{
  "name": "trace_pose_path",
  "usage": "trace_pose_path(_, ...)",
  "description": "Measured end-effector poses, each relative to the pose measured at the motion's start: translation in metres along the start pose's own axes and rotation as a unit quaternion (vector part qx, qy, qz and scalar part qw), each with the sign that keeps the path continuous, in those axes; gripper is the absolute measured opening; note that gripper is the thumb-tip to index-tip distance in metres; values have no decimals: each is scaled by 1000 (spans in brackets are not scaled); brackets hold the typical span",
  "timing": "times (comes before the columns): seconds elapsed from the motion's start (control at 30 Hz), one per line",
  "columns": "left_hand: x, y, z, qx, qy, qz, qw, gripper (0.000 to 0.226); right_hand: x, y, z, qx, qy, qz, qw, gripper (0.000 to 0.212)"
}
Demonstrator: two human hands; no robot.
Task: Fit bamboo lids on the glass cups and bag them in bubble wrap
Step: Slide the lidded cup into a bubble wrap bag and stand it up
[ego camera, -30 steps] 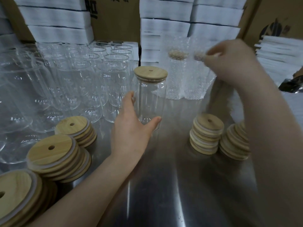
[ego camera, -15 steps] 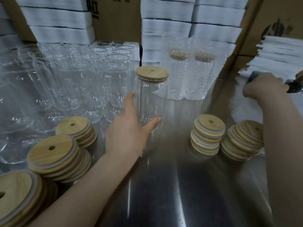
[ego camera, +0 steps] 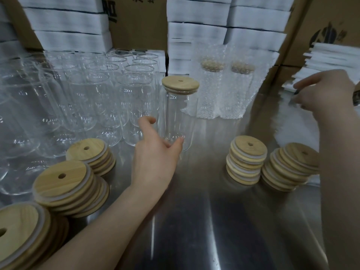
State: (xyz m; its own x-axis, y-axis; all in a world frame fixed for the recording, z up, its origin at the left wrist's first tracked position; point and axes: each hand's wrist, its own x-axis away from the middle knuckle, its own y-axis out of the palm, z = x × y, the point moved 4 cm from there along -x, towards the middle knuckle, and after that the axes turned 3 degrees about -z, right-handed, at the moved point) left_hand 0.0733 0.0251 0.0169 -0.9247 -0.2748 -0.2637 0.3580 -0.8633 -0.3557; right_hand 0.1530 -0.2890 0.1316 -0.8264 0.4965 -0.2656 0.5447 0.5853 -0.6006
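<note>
One head-worn wide-angle view looks forward and down, close over the steel worktop (ego camera: 224, 221) toward stacked cardboard boxes (ego camera: 136, 20) behind.

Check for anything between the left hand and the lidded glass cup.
Nothing visible does. The left hand is at the base of the lidded glass cup, thumb in front of it, forefinger to its left.
</note>
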Motion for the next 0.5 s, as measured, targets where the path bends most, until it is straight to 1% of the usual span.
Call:
trace_pose_path(0.07,1,0,0,13,4,9,1000,42,5,2,-5,-32,6,-1,999,23)
trace_pose_path(0.13,2,-1,3,27,21,29,999,32,9,4,-14,-86,-10,-22,996,24)
trace_pose_path(0.2,4,-3,8,42,48,44,997,26,18,8,-27,-154,-41,-67,985,29)
trace_pose_path(0.23,6,-3,11,59,64,37,996,24,24,12,-34,-187,-56,-100,976,31)
trace_pose_path(0.33,13,5,20,144,100,-38,984,15,48,27,-55,-251,-85,-198,944,31)
trace_pose_path(0.43,20,16,25,243,83,-133,957,7,70,47,-72,-290,-88,-274,913,29)
trace_pose_path(0.5,22,21,26,260,59,-191,945,20,84,61,-79,-306,-83,-311,896,29)
